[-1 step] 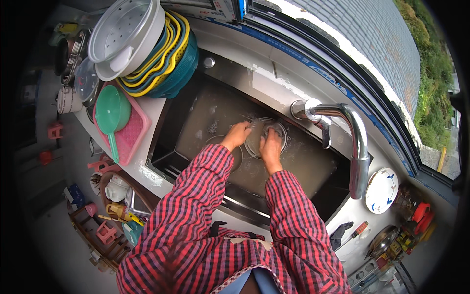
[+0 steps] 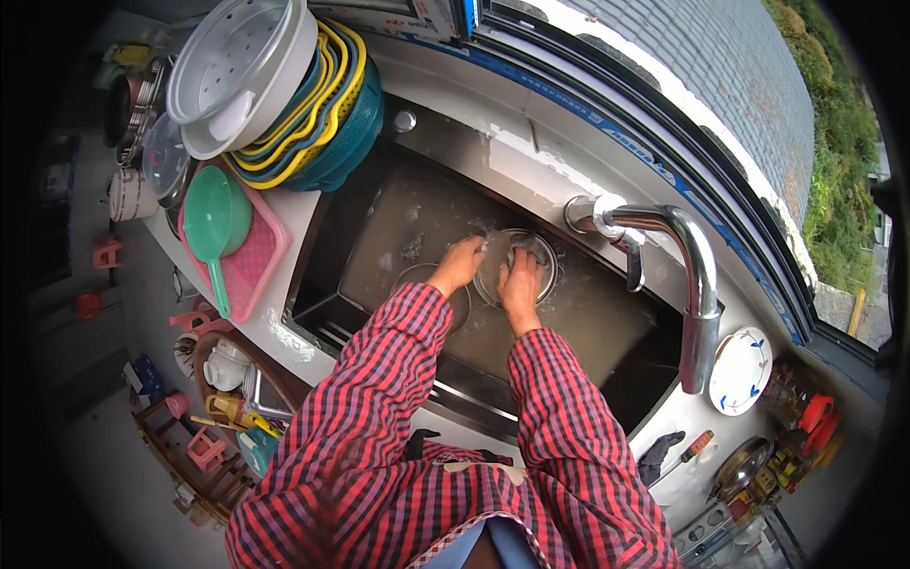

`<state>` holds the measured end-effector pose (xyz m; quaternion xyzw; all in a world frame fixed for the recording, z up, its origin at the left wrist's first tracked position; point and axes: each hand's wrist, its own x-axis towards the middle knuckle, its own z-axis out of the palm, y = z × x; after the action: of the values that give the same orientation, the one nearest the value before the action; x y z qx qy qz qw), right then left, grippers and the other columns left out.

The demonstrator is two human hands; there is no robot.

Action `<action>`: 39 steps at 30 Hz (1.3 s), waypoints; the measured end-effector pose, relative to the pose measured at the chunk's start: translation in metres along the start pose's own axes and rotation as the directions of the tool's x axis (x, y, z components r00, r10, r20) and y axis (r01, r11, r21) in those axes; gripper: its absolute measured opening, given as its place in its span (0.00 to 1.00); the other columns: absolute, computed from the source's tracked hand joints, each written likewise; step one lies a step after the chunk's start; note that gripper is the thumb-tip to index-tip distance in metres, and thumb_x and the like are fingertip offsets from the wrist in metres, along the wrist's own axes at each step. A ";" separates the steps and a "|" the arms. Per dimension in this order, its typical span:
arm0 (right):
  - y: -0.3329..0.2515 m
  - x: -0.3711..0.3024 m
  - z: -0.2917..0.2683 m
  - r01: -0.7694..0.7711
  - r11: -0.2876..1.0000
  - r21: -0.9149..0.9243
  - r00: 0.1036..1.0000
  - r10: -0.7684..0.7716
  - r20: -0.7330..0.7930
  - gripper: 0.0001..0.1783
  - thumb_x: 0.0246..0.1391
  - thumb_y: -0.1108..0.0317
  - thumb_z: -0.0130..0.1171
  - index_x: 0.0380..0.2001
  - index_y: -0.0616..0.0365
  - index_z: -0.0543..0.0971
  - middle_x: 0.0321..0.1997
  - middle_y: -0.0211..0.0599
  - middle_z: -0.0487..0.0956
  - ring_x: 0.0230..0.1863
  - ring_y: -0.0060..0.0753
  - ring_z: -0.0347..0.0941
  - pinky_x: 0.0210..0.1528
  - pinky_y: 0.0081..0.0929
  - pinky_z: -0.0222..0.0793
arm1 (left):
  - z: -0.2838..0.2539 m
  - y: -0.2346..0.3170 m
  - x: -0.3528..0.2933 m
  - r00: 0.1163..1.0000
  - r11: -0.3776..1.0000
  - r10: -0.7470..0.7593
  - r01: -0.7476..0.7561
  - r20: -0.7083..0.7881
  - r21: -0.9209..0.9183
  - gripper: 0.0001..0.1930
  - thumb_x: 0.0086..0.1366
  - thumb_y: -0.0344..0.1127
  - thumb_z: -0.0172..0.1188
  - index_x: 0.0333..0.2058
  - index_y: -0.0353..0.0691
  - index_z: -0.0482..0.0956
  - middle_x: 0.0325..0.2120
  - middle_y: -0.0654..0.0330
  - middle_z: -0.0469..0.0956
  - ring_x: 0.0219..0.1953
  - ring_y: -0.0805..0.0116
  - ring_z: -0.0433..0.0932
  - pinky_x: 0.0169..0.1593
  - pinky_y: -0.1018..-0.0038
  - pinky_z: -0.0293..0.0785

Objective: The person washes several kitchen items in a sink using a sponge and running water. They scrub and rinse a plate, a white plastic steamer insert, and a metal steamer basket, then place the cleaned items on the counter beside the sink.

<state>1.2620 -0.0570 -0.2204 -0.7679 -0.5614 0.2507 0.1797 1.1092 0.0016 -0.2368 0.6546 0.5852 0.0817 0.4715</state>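
Note:
My left hand (image 2: 459, 265) is closed at the left rim of a round, shallow metal dish (image 2: 490, 284) lying in murky water. Inside the dish, the curled fingers of my right hand (image 2: 519, 287) press on a crumpled greyish cloth (image 2: 536, 248), mostly covered by them. Another round rim (image 2: 465, 308) shows in the water under my left wrist. All of this is in a dark sink (image 2: 317, 248) filled with cloudy water.
A chrome faucet (image 2: 700, 313) arches over the sink's right side. Stacked colanders and basins (image 2: 351, 123) stand at the left, beside a green ladle (image 2: 218, 213) on a pink tray (image 2: 267, 256). White plates (image 2: 741, 370), a black glove (image 2: 656, 457) and a screwdriver (image 2: 700, 445) lie at the right.
My right hand has shifted slightly left within the dish, and its fingers now hide more of the cloth. The left hand stays at the rim.

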 end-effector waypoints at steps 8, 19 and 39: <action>0.006 -0.016 0.019 0.021 1.000 -0.008 0.827 -0.012 0.562 0.20 0.58 0.59 0.57 0.50 0.57 0.80 0.47 0.52 0.83 0.47 0.56 0.80 0.50 0.49 0.75 | 0.006 0.013 -0.009 0.996 1.000 -0.020 0.019 -0.091 -0.009 0.18 0.66 0.28 0.51 0.52 0.41 0.81 0.46 0.43 0.80 0.48 0.39 0.79 0.52 0.53 0.76; 0.028 -0.017 -0.067 0.117 0.893 -0.434 0.871 0.117 0.477 0.24 0.59 0.53 0.59 0.56 0.47 0.78 0.43 0.44 0.85 0.43 0.49 0.83 0.43 0.45 0.78 | 0.011 0.037 -0.019 0.984 0.967 0.137 -0.108 -0.114 0.231 0.17 0.64 0.27 0.53 0.50 0.43 0.82 0.40 0.45 0.80 0.42 0.41 0.81 0.46 0.53 0.78; 0.056 -0.061 -0.077 -0.242 0.905 0.351 0.890 0.064 0.451 0.18 0.55 0.52 0.65 0.42 0.53 0.84 0.38 0.49 0.84 0.42 0.51 0.82 0.46 0.42 0.74 | 0.003 0.052 -0.026 0.982 0.935 0.188 -0.168 -0.033 0.313 0.18 0.60 0.24 0.60 0.49 0.43 0.81 0.40 0.46 0.77 0.43 0.43 0.80 0.47 0.54 0.77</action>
<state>1.3355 -0.1320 -0.1786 -0.6837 -0.4605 0.5357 0.1831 1.1387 -0.0156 -0.1899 0.7676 0.5437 0.0519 0.3353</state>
